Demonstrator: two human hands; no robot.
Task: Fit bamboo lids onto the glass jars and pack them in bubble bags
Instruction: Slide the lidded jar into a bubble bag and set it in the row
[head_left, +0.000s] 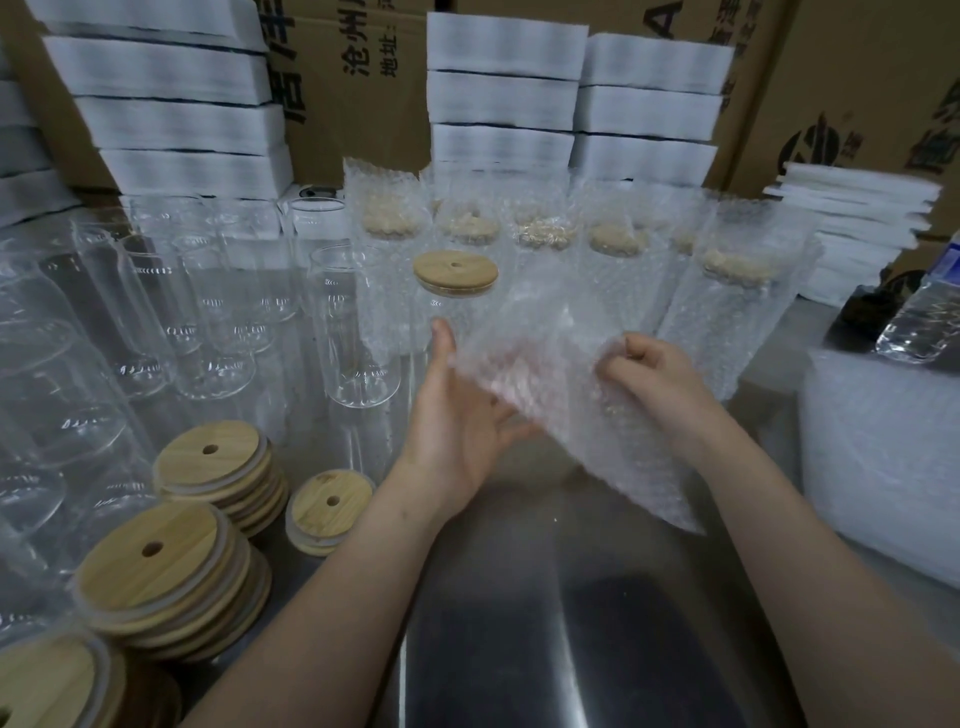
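A clear bubble bag (561, 364) hangs over the metal table between both hands. My right hand (657, 376) pinches its upper edge with curled fingers. My left hand (462, 410) lies palm-up at the bag's left edge, thumb raised and fingers under the film. Just behind my left thumb stands a glass jar (457, 312) capped with a bamboo lid (455, 270). Several jars in bubble bags (737, 301) stand in a row behind it. Empty glass jars (358, 322) fill the left side. Stacks of bamboo lids (213, 467) sit at the front left.
A pile of flat bubble bags (883, 467) lies at the right with a water bottle (924, 317) beyond it. White foam sheet stacks (498, 104) and cardboard boxes (857, 93) line the back. The steel table (545, 623) shows bare metal in front.
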